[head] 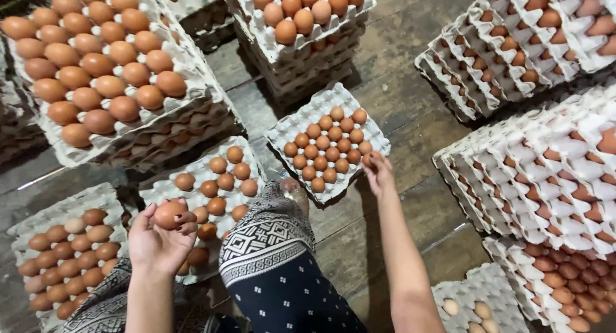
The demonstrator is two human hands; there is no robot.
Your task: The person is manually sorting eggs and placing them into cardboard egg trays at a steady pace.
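Head view: right hand (378,172) hides an egg (368,157); left hand (160,238) holds another.

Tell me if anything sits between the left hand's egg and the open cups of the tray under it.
Nothing visible does. The left hand holds a brown egg just above the half-filled tray, whose near-left cups show bare. The patterned knee lies to the right of that path, and the right hand reaches to another tray.

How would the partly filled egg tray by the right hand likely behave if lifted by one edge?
The grey pulp egg tray looks thin, so it would probably sag. Its brown eggs sit loose in shallow cups and fill only part of it, so the load seems uneven; they could roll out and likely crack. The right hand reaches only its near corner.
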